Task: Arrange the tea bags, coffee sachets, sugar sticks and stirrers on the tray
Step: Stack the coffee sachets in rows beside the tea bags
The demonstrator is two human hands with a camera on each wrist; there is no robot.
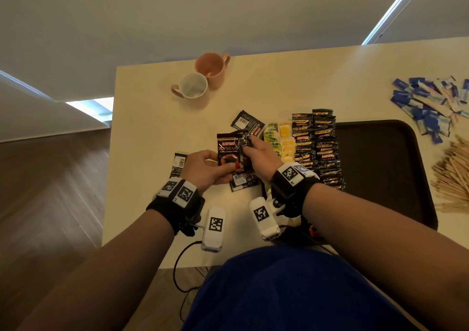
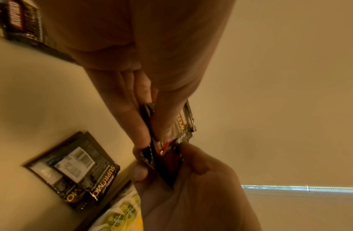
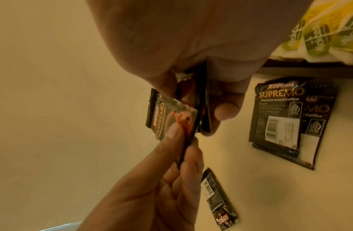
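While both hands point(image 1: 228, 163) pinch coffee sachets point(image 1: 229, 150), raised left of tray point(image 1: 380, 158)

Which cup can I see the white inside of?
The nearer cup, closer to the hands, shows a white inside. The cup behind it is peach inside.

Black Kopiko Supremo coffee sachets point(image 1: 229, 153) held upright above table, others loose flat beneath and nearby. More sachets in two overlapping rows point(image 1: 316, 148) on dark tray point(image 1: 380, 168), left end. Yellow-green tea bags point(image 1: 279, 140) in rows beside them. Blue-white sugar sticks point(image 1: 429, 102) and wooden stirrers point(image 1: 454, 176) piled off tray, right.
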